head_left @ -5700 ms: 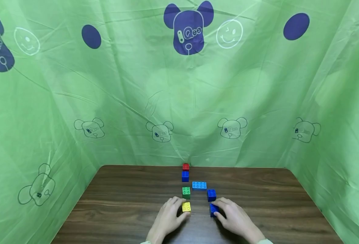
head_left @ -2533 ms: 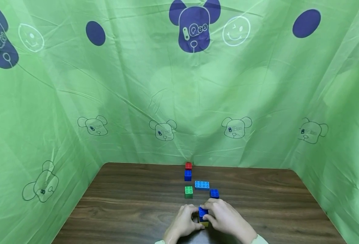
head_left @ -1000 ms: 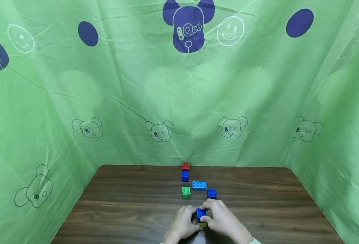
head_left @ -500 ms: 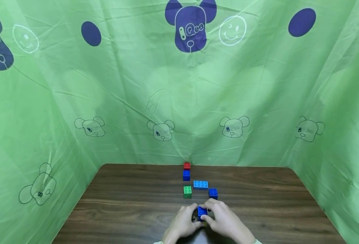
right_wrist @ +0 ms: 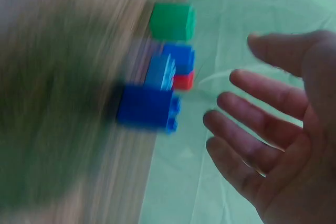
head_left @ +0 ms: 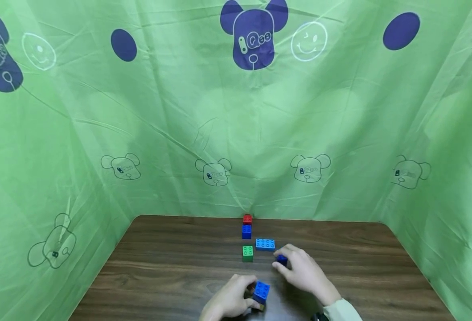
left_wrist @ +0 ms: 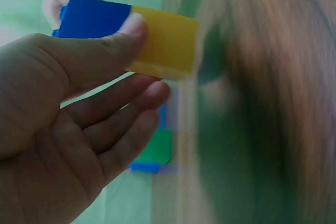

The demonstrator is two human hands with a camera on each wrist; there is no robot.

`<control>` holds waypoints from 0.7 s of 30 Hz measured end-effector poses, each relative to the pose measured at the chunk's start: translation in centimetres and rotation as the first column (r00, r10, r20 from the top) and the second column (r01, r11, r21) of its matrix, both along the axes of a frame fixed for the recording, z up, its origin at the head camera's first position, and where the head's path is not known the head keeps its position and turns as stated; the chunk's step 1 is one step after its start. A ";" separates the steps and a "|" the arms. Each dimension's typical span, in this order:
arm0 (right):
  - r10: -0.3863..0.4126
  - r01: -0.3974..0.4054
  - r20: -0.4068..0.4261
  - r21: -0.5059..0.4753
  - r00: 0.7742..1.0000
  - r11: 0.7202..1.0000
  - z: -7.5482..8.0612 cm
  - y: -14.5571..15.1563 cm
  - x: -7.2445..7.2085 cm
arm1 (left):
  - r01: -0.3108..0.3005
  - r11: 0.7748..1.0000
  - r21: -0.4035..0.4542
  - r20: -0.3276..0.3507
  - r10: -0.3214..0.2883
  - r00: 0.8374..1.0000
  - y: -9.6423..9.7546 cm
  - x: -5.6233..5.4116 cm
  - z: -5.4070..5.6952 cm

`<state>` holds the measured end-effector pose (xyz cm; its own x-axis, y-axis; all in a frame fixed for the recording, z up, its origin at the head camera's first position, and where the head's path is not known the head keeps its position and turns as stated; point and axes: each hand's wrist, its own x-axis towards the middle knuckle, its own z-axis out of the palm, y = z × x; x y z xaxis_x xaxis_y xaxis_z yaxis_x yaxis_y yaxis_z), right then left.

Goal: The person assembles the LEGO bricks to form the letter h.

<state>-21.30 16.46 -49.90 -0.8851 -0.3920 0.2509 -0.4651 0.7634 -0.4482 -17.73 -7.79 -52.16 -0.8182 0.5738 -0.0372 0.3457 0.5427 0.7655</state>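
Note:
My left hand [head_left: 231, 298] grips a two-brick stack near the front of the table. A blue building brick [head_left: 261, 291] sits on top of a yellow building brick [left_wrist: 167, 43], and the thumb lies across their seam in the left wrist view. My right hand [head_left: 305, 271] is over another dark blue brick [head_left: 282, 260], partly hiding it in the head view. From the right wrist, that brick stands apart from the spread fingers [right_wrist: 249, 111], which hold nothing.
Farther back on the wooden table [head_left: 171, 254] stand a green brick [head_left: 248, 254], a long light blue brick [head_left: 265, 244], a blue brick [head_left: 246, 232] and a red brick [head_left: 247, 219]. A green cloth [head_left: 171, 191] encloses the table's back and sides.
The blue brick and the yellow brick, earlier apart, are now stacked. My right hand has let go of the stack and moved back and right; the left hand has tilted the stack.

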 end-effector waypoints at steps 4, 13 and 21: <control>-0.088 0.085 0.028 0.074 0.996 0.994 -0.7 0.4 -1.4 | -0.025 0.999 -0.030 -0.012 0.025 1.000 -2.9 0.2 0.6; -0.085 0.077 0.074 0.104 0.994 0.992 -2.6 1.1 -2.9 | -0.221 0.975 0.002 -0.178 0.217 0.960 -9.8 -1.8 0.5; -0.071 0.067 0.058 0.065 0.996 0.996 -3.0 0.9 -3.9 | -0.504 0.864 -0.001 -0.229 0.490 0.841 -12.9 -4.8 -0.8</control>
<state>-25.18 17.38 -52.94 -0.9232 -0.3430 0.1733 -0.3842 0.8201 -0.4241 -22.53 -20.71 -52.96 -0.9845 0.0903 0.1503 0.1683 0.7268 0.6659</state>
